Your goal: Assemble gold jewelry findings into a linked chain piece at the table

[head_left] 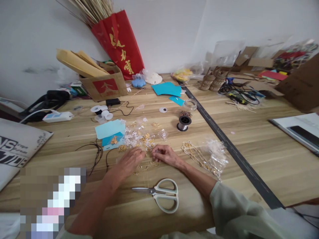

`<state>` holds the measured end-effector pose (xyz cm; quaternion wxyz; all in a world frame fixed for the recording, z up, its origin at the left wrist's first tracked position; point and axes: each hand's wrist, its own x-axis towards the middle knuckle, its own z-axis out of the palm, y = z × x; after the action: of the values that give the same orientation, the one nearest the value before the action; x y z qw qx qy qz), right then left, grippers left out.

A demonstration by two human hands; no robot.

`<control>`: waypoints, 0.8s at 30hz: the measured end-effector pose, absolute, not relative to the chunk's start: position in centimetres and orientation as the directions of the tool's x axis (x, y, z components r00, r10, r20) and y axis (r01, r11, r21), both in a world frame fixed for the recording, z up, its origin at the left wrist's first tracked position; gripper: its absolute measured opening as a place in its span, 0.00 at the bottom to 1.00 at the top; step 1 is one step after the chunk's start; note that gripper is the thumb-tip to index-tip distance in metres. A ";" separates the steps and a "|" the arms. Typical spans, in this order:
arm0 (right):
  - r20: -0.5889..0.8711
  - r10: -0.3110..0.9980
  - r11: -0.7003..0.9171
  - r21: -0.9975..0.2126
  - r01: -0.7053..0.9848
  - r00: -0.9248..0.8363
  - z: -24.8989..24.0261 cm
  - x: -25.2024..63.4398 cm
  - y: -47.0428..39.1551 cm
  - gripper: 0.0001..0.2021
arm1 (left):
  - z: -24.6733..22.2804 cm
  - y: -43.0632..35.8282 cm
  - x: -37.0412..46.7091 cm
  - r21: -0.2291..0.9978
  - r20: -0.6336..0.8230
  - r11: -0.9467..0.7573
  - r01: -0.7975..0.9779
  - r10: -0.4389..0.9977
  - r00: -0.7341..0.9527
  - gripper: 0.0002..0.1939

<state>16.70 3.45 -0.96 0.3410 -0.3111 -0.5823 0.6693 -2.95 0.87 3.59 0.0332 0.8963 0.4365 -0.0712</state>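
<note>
My left hand (pixel 132 160) is closed, its fingertips pinched together beside a pile of gold and silver beads (pixel 139 139). Just to its right, my right hand (pixel 165 155) is curled in a pinch too. The two sets of fingertips nearly meet at the pile's near edge. Whatever they hold is too small to make out. Below them on the wood lies a gold beaded chain (pixel 146 168). Scissors with pale handles (pixel 166 196) rest closer to me, blades pointing left. A spool of thin wire (pixel 184 123) stands beyond my right hand.
Right of my right hand lie more chains (pixel 196 156) and a crumpled plastic bag (pixel 217 154). Blue cards (pixel 111 128) and black cords (pixel 97 152) are at the left. A dark strip (pixel 219 127) crosses the table (pixel 251 139). Cardboard boxes and a red bag (pixel 122 43) stand behind.
</note>
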 end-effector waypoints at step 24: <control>0.047 0.732 -0.008 -0.997 -0.078 -0.680 -0.5 17.2 3.5 0.12 | 2.5 3.8 -1.6 0.724 0.034 -0.350 0.594 0.878 0.477 0.09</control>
<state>17.24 3.45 -0.55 0.3061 -0.2578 -0.6342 0.6615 -1.63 3.76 2.52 0.3307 0.7930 0.4643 0.2148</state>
